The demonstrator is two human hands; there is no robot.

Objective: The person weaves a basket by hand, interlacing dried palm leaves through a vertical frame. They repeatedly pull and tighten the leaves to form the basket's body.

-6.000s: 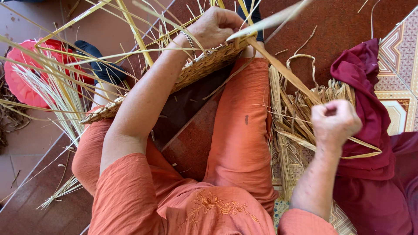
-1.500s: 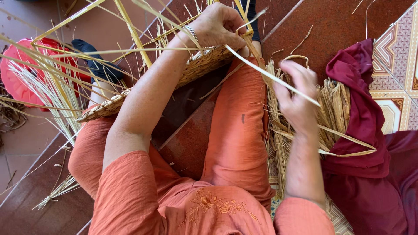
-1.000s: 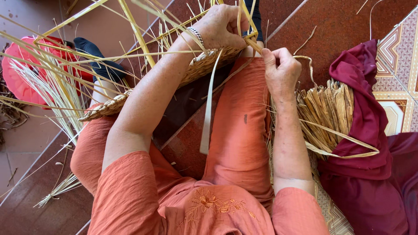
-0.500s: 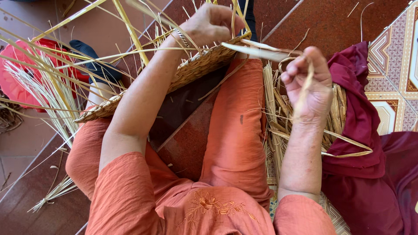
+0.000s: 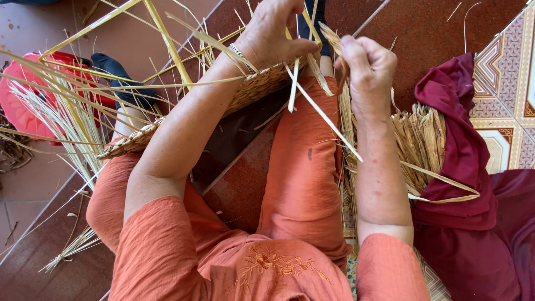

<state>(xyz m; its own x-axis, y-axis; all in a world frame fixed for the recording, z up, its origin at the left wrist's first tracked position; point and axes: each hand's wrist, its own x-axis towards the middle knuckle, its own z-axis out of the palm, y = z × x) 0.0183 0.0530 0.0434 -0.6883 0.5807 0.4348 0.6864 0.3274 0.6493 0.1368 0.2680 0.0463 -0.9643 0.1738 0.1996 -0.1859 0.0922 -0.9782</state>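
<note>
A half-woven straw mat (image 5: 245, 95) lies across my knees, with long loose straws fanning out to the left. My left hand (image 5: 273, 30) presses down on the mat's far edge, a metal bracelet on its wrist. My right hand (image 5: 365, 61) is closed around a pale straw strip (image 5: 323, 114) that runs down and to the right from the mat's edge. My two hands are close together at the top of the view. My orange trousers (image 5: 301, 173) and sleeves fill the middle.
A bundle of dry straw strips (image 5: 421, 139) lies on a maroon cloth (image 5: 473, 167) at my right. A red plastic object (image 5: 25, 106) and a dark shoe (image 5: 120, 81) sit on the brown tiled floor at left. Patterned tiles (image 5: 510, 89) are at far right.
My right hand picked a strip from the bundle at my right and has brought it up to the mat's edge beside my left hand. The left hand has stayed on the mat.
</note>
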